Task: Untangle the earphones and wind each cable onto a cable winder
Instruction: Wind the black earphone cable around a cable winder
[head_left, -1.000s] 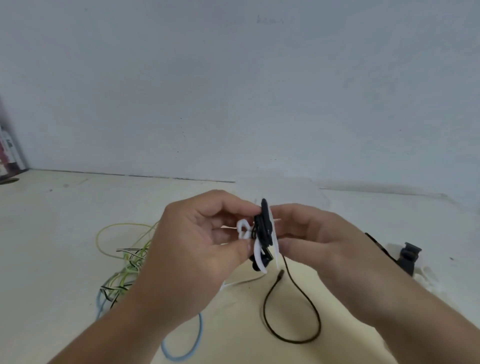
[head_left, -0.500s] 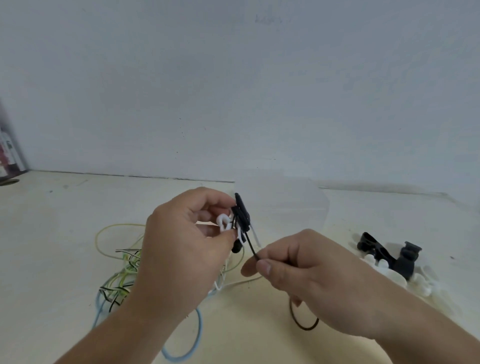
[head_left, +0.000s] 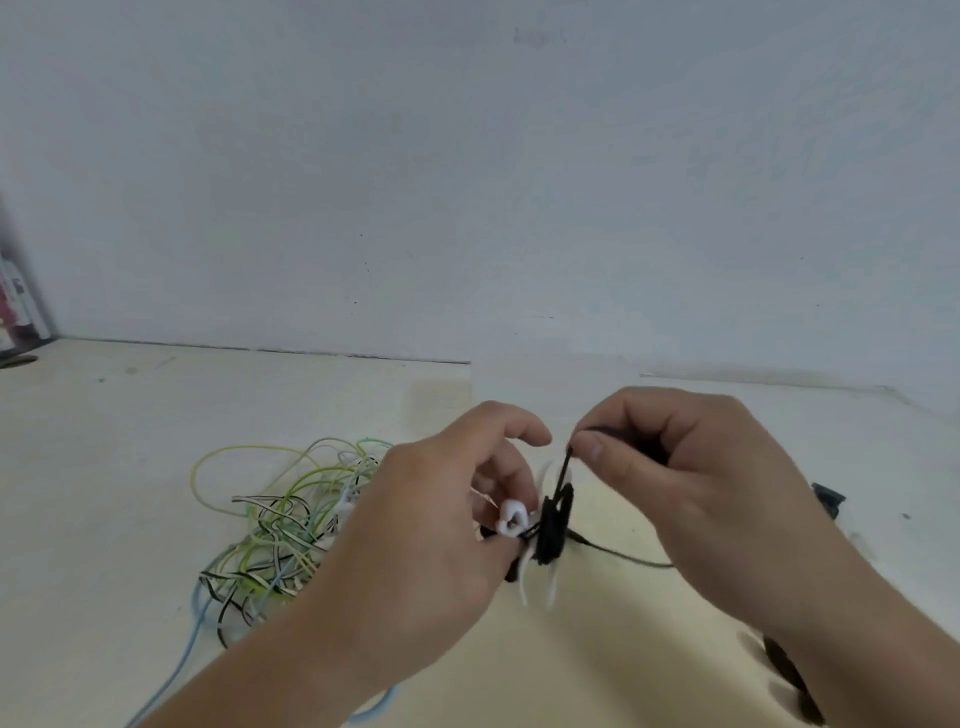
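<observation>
My left hand (head_left: 431, 530) grips a white cable winder (head_left: 511, 519) with black earphone cable (head_left: 555, 525) wrapped around its middle, held just above the table. My right hand (head_left: 691, 488) is up and to the right of the winder and pinches the black cable between thumb and forefinger, the strand running taut down to the wound bundle. A loose length of the same black cable (head_left: 623, 557) trails right under my right hand. A tangle of yellow, green, striped and blue earphone cables (head_left: 280, 525) lies on the table to the left.
The pale table (head_left: 156, 415) meets a white wall at the back. Dark winders (head_left: 828, 501) peek out behind my right wrist, another dark piece (head_left: 789, 675) lies at lower right. Books or boxes (head_left: 18, 306) stand at the far left edge.
My right hand rose from low beside the winder to above it, carrying the black cable up and over. The left hand with the winder shifted right and slightly down.
</observation>
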